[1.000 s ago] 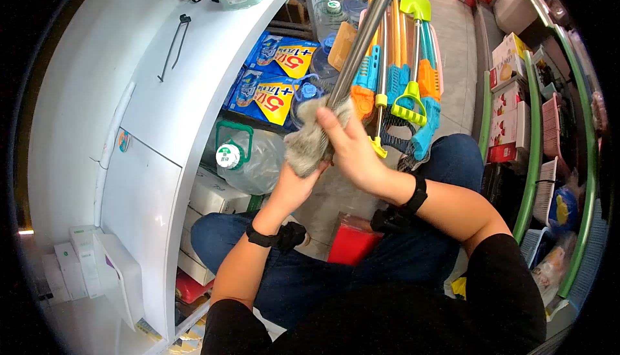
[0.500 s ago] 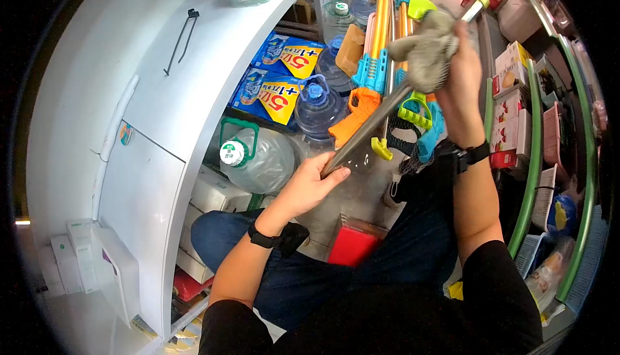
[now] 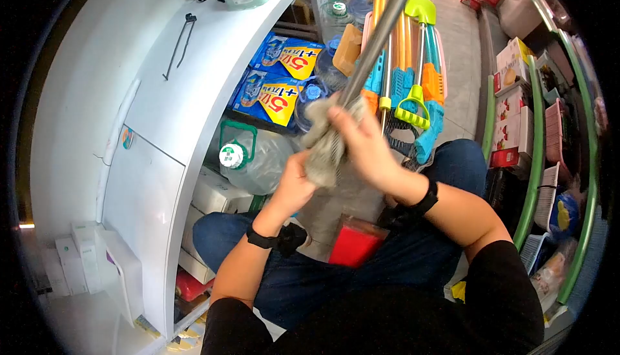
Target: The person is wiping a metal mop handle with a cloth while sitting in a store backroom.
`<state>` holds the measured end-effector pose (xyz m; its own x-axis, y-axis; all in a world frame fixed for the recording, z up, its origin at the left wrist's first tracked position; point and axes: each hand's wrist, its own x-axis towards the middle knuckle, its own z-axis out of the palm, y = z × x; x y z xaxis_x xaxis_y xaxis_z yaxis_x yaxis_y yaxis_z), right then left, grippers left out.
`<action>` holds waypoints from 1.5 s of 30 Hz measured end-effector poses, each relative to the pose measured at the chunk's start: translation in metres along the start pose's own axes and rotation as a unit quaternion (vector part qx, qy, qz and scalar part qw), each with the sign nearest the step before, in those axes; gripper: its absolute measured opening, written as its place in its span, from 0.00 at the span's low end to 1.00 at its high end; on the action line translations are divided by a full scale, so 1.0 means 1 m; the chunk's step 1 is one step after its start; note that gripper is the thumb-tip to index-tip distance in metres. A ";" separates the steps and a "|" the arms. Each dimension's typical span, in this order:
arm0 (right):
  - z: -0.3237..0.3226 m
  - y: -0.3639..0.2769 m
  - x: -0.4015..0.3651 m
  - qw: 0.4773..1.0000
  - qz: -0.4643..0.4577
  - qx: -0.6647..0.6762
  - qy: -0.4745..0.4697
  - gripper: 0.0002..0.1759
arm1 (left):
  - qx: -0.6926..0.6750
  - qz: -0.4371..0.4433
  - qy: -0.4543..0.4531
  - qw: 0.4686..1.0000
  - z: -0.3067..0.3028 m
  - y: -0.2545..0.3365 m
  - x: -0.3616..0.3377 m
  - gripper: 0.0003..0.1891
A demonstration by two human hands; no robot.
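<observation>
A metal pole [image 3: 384,32] slants up from my hands and leaves the view at the top. A grey-green, rag-like cloth [image 3: 321,155] is bunched round its lower part. My right hand [image 3: 367,145] is closed on the cloth, pressing it against the pole. Just below, my left hand [image 3: 296,179] is closed at the pole's low end, which the cloth and fingers hide. Beyond them lie orange-and-blue toy water shooters [image 3: 403,84] and a toy shovel [image 3: 421,10] with a lime-green blade and handle.
Large water bottles [image 3: 258,158] and blue boxed packs [image 3: 268,93] stand left, beside a white counter [image 3: 161,110]. Green-edged shelves [image 3: 531,161] with boxes and baskets run along the right. A red box [image 3: 355,245] sits between my legs.
My right hand has slid the cloth down the pole toward my left hand. The pole has turned steeper, and its yellow-ended far tip has left the view. My left hand has shifted slightly left.
</observation>
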<state>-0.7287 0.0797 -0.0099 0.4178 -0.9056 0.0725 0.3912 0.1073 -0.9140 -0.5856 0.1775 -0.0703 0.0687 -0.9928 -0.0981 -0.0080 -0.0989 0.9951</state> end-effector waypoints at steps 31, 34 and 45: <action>-0.185 -0.126 0.096 0.960 -0.138 0.105 0.218 0.20 | 0.275 0.014 -0.067 0.959 -0.045 0.031 0.008 0.12; -0.144 -0.113 0.079 0.974 -0.109 0.104 0.169 0.21 | 0.268 0.087 -0.002 0.960 -0.033 0.024 0.009 0.13; 0.005 -0.019 0.018 0.995 0.023 0.057 0.082 0.13 | 0.182 0.183 0.067 0.964 -0.001 0.036 0.007 0.12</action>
<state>-0.7250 0.0635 0.0109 0.3022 -0.9522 -0.0435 0.4691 0.1883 -0.8629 -0.5846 0.1670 -0.0351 0.1233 -0.9504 0.2854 -0.4046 0.2144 0.8890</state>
